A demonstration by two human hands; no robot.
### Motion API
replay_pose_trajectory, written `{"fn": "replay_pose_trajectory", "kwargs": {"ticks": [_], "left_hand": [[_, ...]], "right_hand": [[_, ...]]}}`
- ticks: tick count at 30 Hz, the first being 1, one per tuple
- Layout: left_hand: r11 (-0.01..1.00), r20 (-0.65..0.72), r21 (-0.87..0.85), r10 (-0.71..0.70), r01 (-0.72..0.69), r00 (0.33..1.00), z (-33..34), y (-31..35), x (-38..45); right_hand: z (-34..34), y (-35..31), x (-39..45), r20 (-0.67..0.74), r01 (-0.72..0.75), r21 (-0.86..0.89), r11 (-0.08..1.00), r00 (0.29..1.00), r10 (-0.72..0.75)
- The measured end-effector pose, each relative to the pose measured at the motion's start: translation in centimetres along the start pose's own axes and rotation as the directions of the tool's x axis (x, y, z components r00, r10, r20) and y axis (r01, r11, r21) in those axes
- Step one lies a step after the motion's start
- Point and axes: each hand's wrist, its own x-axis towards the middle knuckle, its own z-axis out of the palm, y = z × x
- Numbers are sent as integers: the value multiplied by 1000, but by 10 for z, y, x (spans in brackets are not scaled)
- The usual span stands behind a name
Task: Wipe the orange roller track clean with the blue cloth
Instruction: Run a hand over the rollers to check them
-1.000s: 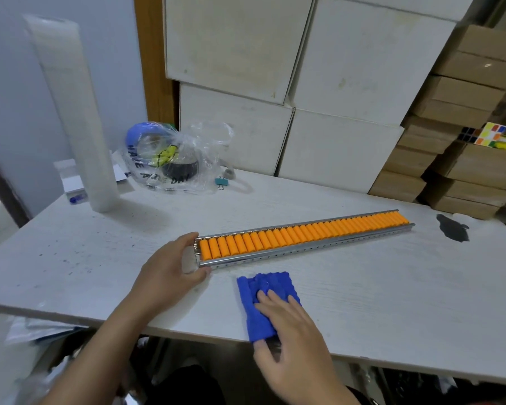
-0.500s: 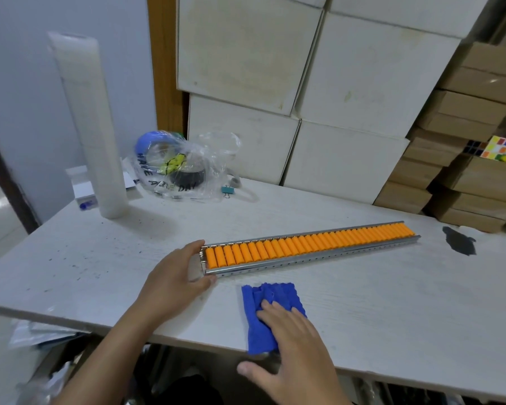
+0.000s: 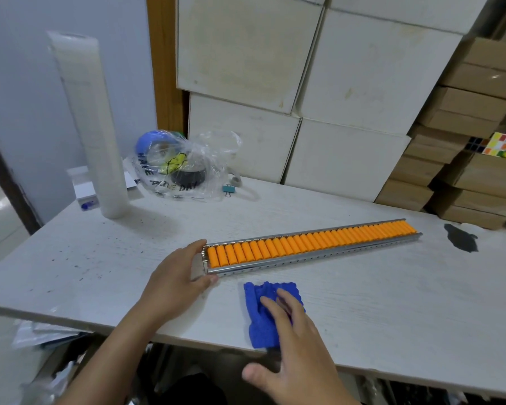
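Left hand (image 3: 177, 280) is clamped around the near end of the one orange roller track (image 3: 310, 245), thumb and fingers pinching its metal frame. Right hand (image 3: 297, 350) lies flat with fingers spread on the single blue cloth (image 3: 265, 311) — resting on it, not gripping, thumb hanging off the table (image 3: 392, 302) edge. The cloth sits just in front of the track's near end, not touching it. Rollers blur together toward the far end, so no exact count from me. Further out: one tall roll of clear film (image 3: 88, 124), one plastic bag (image 3: 181, 168) with tape rolls inside — contents hard to make out — and one dark stain (image 3: 460, 238). Puzzle cube (image 3: 497, 144) is cut off at right.
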Motion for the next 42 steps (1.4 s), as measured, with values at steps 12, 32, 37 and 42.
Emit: {"fn": "replay_pose_trajectory", "kwargs": {"ticks": [12,32,37,42], "left_hand": [[1000,-9,-17,-10,10,1000,-1,0,0],[999,-17,-25,-37,37,999,-3,1,1],[999,-15,-16,-36,36,999,-3,2,0],[999,-1,-13,-52,52,999,-5,5,-2]], "right_hand": [[-13,-48,30,-52,359,-58,932,931,-362],[-10,-30,87,-53,367,-186,911,923,-382],[-21,-12,87,-71,316,-228,921,938,-339],[-33,24,91,-136,269,-236,934,942,-306]]}}
